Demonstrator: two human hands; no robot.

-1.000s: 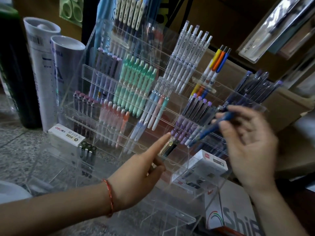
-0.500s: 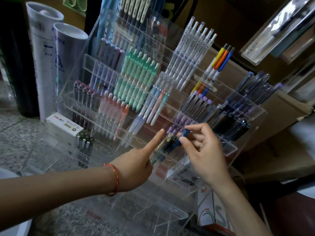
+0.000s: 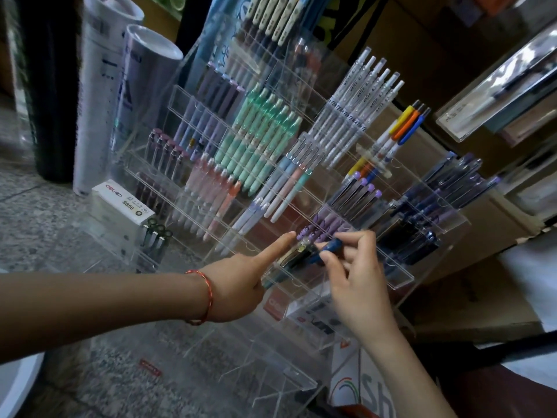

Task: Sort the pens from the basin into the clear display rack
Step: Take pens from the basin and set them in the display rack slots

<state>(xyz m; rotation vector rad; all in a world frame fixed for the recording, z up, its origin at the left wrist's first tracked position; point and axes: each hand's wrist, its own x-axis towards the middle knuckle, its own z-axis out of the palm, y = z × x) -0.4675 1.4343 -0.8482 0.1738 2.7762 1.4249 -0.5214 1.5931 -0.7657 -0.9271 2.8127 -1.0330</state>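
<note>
The clear display rack (image 3: 401,279) stands tilted on the stone floor, its tiers filled with rows of pens. My right hand (image 3: 358,282) pinches a blue pen (image 3: 327,250) at its top end, its lower part inside a lower-tier slot beside several dark pens (image 3: 294,257). My left hand (image 3: 241,282) points with a straight index finger whose tip is at the front wall of that same slot; its other fingers are curled and hold nothing. A curved white edge at the bottom left may be the basin (image 3: 18,384).
Two white tubes (image 3: 99,95) and a dark cylinder (image 3: 48,86) stand left of the rack. A white pen box (image 3: 126,203) lies at the rack's left foot. Boxes (image 3: 355,387) sit under its right side, with cardboard cartons (image 3: 482,236) behind.
My right hand carried the blue pen from the upper right down to the lower-tier slot and slid it in. My left hand kept pointing at that slot.
</note>
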